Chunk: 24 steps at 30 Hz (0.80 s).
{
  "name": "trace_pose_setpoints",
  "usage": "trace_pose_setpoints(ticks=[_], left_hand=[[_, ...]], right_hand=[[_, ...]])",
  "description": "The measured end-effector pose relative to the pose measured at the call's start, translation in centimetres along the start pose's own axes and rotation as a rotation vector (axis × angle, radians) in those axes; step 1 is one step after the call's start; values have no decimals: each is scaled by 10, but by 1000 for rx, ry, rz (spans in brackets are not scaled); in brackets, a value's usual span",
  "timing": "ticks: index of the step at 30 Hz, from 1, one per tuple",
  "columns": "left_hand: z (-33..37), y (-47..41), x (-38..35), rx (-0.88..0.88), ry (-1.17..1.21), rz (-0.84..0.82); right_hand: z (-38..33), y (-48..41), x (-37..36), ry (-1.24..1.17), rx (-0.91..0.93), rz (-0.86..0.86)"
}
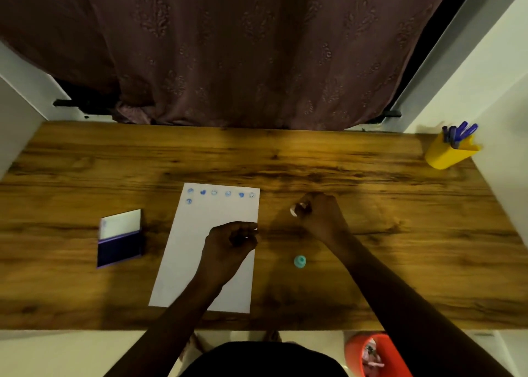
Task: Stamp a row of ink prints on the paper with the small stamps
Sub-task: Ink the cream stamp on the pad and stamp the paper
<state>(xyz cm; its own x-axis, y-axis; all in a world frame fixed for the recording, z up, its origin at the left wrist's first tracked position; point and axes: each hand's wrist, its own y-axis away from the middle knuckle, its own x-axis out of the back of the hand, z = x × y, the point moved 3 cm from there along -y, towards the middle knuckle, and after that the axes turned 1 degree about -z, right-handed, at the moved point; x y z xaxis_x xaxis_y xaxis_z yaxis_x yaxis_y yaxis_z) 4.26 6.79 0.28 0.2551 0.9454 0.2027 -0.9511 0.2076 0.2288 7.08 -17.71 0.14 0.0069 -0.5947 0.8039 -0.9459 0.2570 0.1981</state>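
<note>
Right hand: the right hand (321, 216) is pinching a small pale stamp (298, 208) between thumb and fingertips, holding it over the bare table (371, 182) just right of the paper (205, 262); its round face is tilting leftward.

Left hand: the left hand (231, 241) is curling over the paper's right edge; the fingers are drawn together, but whether they are pinching anything cannot be told.

Key relation: the open ink pad (120, 238) is lying well to the left, across the whole sheet from the held stamp, so the left hand is the nearer one to it; the pad's long axis is running near-to-far, lid hinged toward the far side.

Paper: a white sheet is lying near the table's centre, long axis near-to-far and leaning slightly right.

Prints: six blue prints (221, 192) are forming a row along the far edge, left to right; a seventh print (188, 201) is starting a second row at the left.

Judgement: the next print is probably belonging just right of the seventh, after inking.

Spare stamp: a teal stamp (300, 261) is standing on the table nearer than the right hand.
</note>
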Motion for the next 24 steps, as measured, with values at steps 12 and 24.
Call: trace_pose_setpoints(ticks=[12, 24], left_hand=[[11, -2, 38, -103, 264, -6], [-23, 20, 154, -19, 350, 188]], right_hand=[[-88, 54, -33, -793, -190, -368], [-178, 44, -86, -489, 181, -333]])
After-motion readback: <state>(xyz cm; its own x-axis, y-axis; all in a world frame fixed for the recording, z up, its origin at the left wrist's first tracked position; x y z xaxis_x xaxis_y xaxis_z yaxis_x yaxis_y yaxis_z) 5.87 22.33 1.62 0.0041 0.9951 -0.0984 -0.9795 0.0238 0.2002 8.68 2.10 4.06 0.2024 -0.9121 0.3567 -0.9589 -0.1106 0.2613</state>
